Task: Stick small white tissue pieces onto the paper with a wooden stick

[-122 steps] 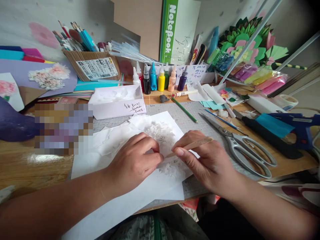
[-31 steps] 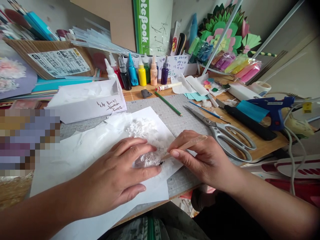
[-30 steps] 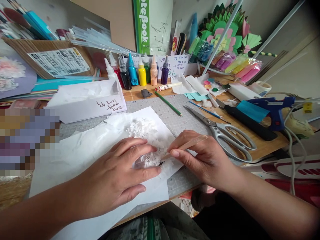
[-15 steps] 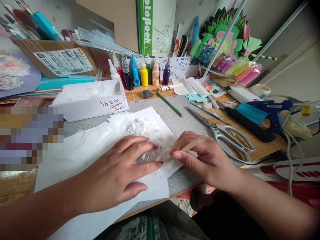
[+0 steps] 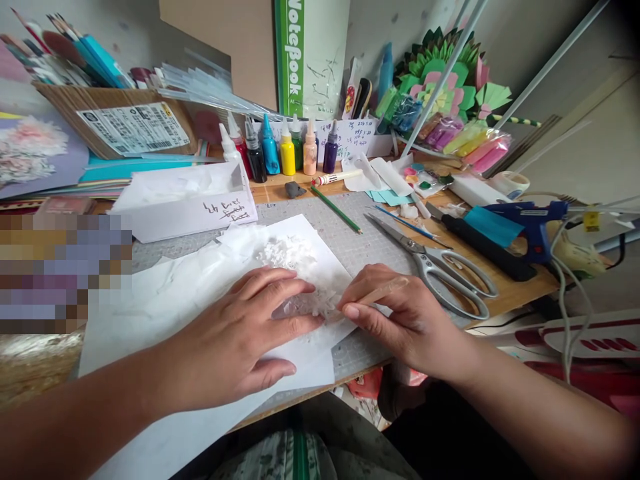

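Observation:
My left hand lies flat with its fingers spread on white paper, its fingertips beside a pale, lacy white paper piece. My right hand pinches a thin, translucent pinkish-brown stick whose lower end points down at that piece's right side. What the tip touches is too small to tell. Just behind my left fingers sits a fluffy white paper cluster.
Silver scissors, a green pencil and a blue glue gun lie to the right. A white paper box stands at the left. Behind are paint bottles and a cardboard box.
The camera view has shifted slightly, so the background sits a little differently. Both hands keep nearly the same pose, and my right hand still holds the stick.

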`<action>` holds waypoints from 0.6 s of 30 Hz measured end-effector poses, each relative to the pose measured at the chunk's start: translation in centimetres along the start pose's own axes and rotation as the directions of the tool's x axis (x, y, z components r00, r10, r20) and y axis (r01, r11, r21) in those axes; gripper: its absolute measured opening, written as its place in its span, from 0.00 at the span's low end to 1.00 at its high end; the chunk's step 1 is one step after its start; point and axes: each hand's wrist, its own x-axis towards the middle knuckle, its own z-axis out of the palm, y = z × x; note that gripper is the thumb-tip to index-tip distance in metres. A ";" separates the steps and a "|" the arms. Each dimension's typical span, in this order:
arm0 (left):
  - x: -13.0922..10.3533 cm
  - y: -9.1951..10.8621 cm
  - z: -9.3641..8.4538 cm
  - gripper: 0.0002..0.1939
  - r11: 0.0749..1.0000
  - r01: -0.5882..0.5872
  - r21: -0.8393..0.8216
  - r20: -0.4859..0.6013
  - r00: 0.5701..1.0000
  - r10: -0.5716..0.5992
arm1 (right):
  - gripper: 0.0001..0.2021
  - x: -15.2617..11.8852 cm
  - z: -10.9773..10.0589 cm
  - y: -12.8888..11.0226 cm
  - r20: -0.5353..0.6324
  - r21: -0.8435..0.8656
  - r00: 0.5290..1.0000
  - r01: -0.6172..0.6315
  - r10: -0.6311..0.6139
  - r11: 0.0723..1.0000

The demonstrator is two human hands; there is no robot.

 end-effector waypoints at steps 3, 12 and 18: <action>0.1 0.0 0.0 0.26 1.000 0.005 -0.008 0.007 1.000 -0.005 | 0.07 -0.2 0.2 0.0 0.041 -0.013 0.999 0.021 -0.020 1.000; 0.0 -0.2 0.2 0.25 0.999 -0.034 0.014 0.020 0.999 0.033 | 0.08 0.0 -0.4 -0.3 0.046 0.033 0.998 -0.033 0.031 0.999; -0.1 -0.4 0.2 0.23 0.999 -0.032 0.006 0.023 0.999 0.032 | 0.09 0.0 -0.9 0.6 0.020 -0.017 0.997 -0.077 0.078 0.997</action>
